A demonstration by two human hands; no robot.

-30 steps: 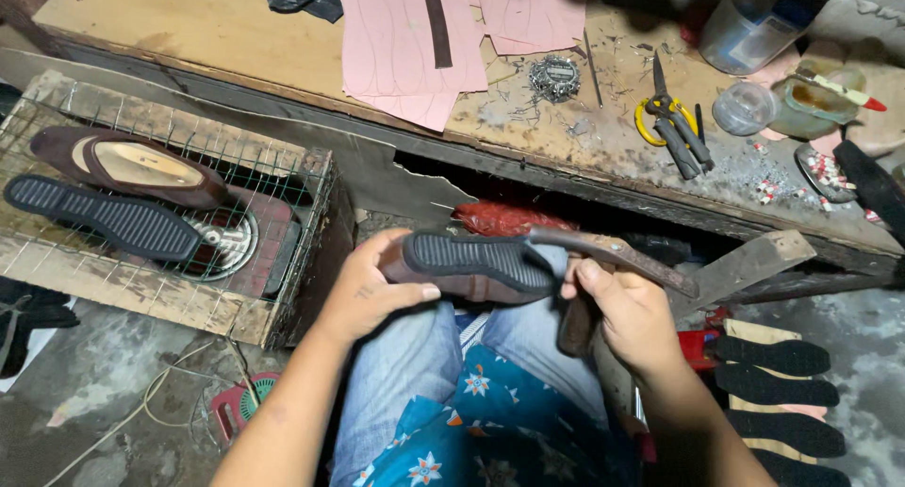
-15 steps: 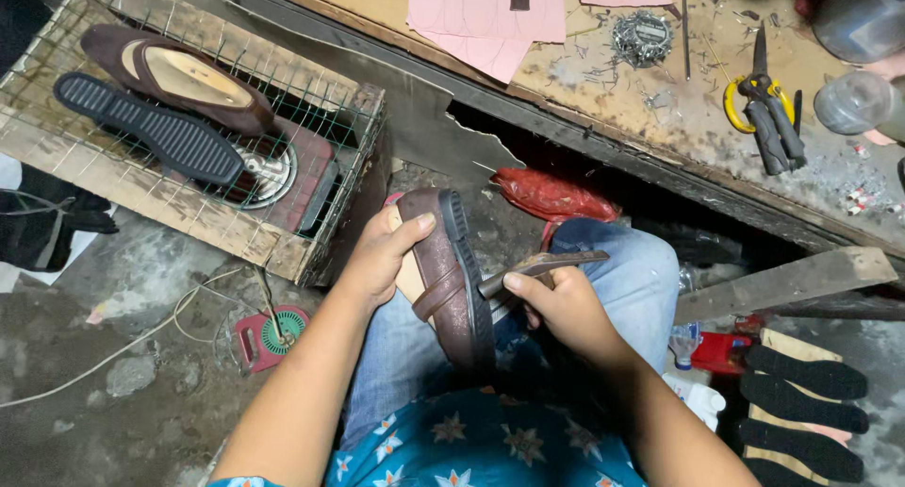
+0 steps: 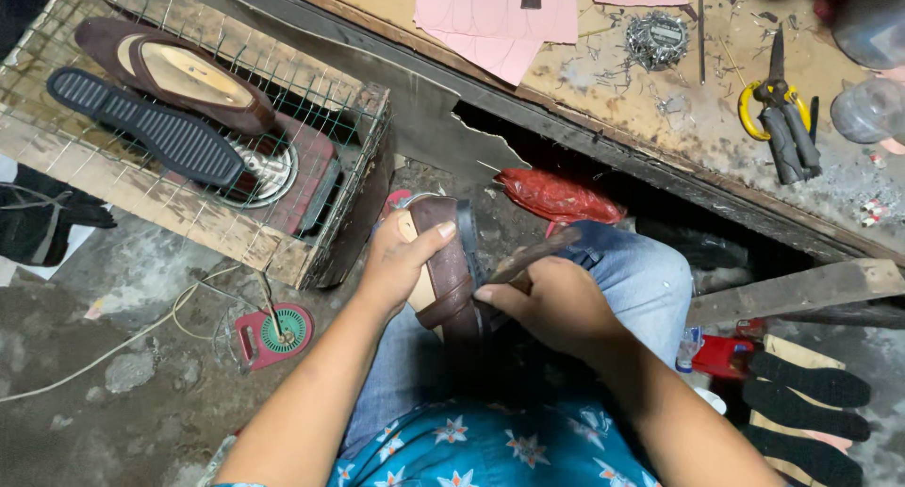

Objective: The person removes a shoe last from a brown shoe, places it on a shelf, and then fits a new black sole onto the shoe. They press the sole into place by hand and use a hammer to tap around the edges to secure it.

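1. Far out to the left of my left hand (image 3: pixel 401 261), a wire-mesh crate (image 3: pixel 311 251) carries a brown shoe (image 3: pixel 174 72) and a black ribbed sole (image 3: pixel 141 129) lying side by side.
2. My left hand is clenched around the brown shoe on my lap (image 3: pixel 443 270), thumb over its upper edge, palm against its left flank.
3. That shoe stands on edge on my knee, its long axis running away from me, toe end farthest out; it sits between my two hands, touching both.
4. My right hand (image 3: pixel 556 303) is closed on a hammer handle (image 3: pixel 533 256), just right of the shoe, with the head meeting the sole edge.
5. Further right and up, yellow-handled scissors (image 3: pixel 778 119) lie on the tabletop (image 3: pixel 603 91), well apart.
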